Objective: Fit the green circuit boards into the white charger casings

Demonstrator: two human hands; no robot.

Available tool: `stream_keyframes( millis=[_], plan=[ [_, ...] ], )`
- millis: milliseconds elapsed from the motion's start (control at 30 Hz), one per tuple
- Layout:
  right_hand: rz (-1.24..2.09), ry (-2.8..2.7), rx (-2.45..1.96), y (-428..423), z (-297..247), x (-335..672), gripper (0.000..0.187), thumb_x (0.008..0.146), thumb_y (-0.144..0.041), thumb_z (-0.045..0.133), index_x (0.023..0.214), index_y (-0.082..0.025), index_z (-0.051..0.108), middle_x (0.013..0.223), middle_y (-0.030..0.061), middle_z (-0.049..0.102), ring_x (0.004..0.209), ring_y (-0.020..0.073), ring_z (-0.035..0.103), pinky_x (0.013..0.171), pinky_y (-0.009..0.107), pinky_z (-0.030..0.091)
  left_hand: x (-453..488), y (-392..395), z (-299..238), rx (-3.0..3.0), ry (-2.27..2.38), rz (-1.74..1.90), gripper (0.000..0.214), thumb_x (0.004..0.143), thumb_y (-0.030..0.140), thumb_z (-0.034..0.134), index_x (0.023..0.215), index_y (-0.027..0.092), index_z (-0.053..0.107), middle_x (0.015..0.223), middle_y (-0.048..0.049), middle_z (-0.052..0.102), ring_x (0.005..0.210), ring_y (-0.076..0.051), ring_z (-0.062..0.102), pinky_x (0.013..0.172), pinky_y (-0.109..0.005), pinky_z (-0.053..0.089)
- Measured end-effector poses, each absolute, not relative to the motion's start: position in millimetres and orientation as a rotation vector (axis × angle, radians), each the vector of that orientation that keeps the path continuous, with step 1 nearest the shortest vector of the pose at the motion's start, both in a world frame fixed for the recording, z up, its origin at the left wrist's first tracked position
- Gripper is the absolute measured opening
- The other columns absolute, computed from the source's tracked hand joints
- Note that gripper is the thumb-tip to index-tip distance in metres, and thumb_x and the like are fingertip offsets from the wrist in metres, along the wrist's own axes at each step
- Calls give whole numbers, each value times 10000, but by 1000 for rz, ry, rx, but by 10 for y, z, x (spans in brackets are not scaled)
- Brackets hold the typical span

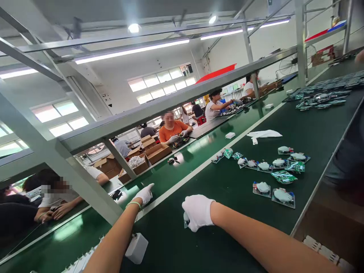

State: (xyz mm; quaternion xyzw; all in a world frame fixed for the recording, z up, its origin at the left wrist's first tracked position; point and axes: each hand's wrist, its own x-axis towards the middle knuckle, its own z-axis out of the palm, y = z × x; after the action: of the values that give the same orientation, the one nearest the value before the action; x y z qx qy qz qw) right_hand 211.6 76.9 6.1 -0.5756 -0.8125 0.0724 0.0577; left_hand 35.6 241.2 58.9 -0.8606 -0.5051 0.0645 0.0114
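Note:
My right hand (197, 212), in a white glove, is curled over a small circuit board (186, 222). Only a corner of that board shows below the fingers; the rest is hidden. My left hand (144, 195), also gloved, reaches over the green belt (196, 156) past the pale strip, its fingers stretched forward with nothing visible in them. Beside my left forearm sits a white plastic housing (137, 248) on the dark work surface. To the right of my right hand lie several circuit boards (283, 195) with white lumps on top, some turned green side up.
A white glove or cloth (265, 134) lies farther along the surface, before a large spread of green circuit boards (321, 93). A metal frame post (85, 182) slants down at left. Across the belt, a person in orange (173, 132) handles parts near cardboard boxes (157, 153).

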Motion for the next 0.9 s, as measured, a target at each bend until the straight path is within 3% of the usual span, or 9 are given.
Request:
stream_keyframes(
  millis=[167, 233, 300, 367, 467, 533, 667, 767, 900],
  plan=[
    [206, -2401, -1656, 766, 41, 2118, 392, 613, -316, 686, 937, -96, 703, 979, 169, 635, 685, 274, 661, 534, 330, 501, 74, 2225, 806, -2847, -1556, 459, 440, 883, 364, 581, 1267, 167, 498, 1239, -106, 578, 1036, -220, 613, 872, -427, 527],
    [237, -2392, -1615, 767, 23, 2108, 333, 628, -268, 679, 911, -94, 704, 1004, 173, 614, 682, 259, 654, 564, 334, 506, -111, 1985, 808, -2939, -1475, 564, 768, 691, 409, 766, 1356, 224, 430, 1384, -107, 488, 1192, -268, 538, 974, -430, 476],
    [270, -2376, -1568, 766, -10, 2081, 271, 632, -210, 670, 876, -97, 703, 1040, 172, 598, 691, 238, 648, 599, 329, 510, -277, 1691, 720, -2958, -1437, 645, 1109, 393, 331, 899, 1385, 299, 403, 1467, -88, 405, 1278, -344, 457, 1018, -457, 438],
    [313, -2357, -1514, 759, -54, 2042, 209, 630, -160, 657, 828, -111, 702, 1056, 156, 599, 700, 218, 643, 623, 312, 511, -397, 1411, 579, -2898, -1476, 649, 1153, 272, 166, 887, 1338, 306, 472, 1434, -108, 443, 1226, -420, 489, 979, -532, 447],
    [402, -2314, -1433, 744, -110, 1981, 174, 623, -118, 643, 785, -137, 704, 976, 106, 644, 726, 203, 648, 688, 289, 518, -495, 1094, 419, -2805, -1560, 474, 771, 420, 51, 775, 1163, 169, 608, 1202, -174, 599, 1060, -432, 592, 919, -584, 455],
    [454, -2251, -1400, 726, -116, 1947, 256, 620, -128, 652, 869, -140, 709, 954, 92, 668, 787, 214, 657, 758, 294, 520, -523, 917, 392, -2788, -1590, 261, 532, 564, 93, 707, 1086, 129, 610, 1119, -174, 616, 1048, -390, 599, 949, -562, 438],
    [530, -2116, -1330, 651, -22, 1915, 399, 650, -218, 662, 1043, -148, 668, 1016, 75, 685, 895, 212, 656, 828, 296, 521, -502, 521, 366, -2823, -1642, -225, 435, 766, 250, 597, 1177, 183, 471, 1194, -107, 565, 1081, -258, 580, 968, -431, 463],
    [585, -2057, -1254, 565, 100, 1933, 395, 707, -255, 621, 1091, -168, 635, 1049, 59, 681, 911, 184, 660, 839, 287, 527, -431, 281, 264, -2873, -1756, -603, 435, 755, 278, 607, 1151, 213, 441, 1162, -72, 587, 1050, -232, 595, 913, -392, 498],
    [700, -1902, -1063, 438, 216, 1956, 407, 708, -203, 614, 1114, -178, 610, 1095, 73, 660, 945, 193, 658, 888, 334, 525, -403, 202, 157, -3012, -1886, -1051, 474, 642, 257, 690, 1074, 213, 499, 1097, -61, 611, 998, -249, 595, 892, -406, 493]
  ],
)
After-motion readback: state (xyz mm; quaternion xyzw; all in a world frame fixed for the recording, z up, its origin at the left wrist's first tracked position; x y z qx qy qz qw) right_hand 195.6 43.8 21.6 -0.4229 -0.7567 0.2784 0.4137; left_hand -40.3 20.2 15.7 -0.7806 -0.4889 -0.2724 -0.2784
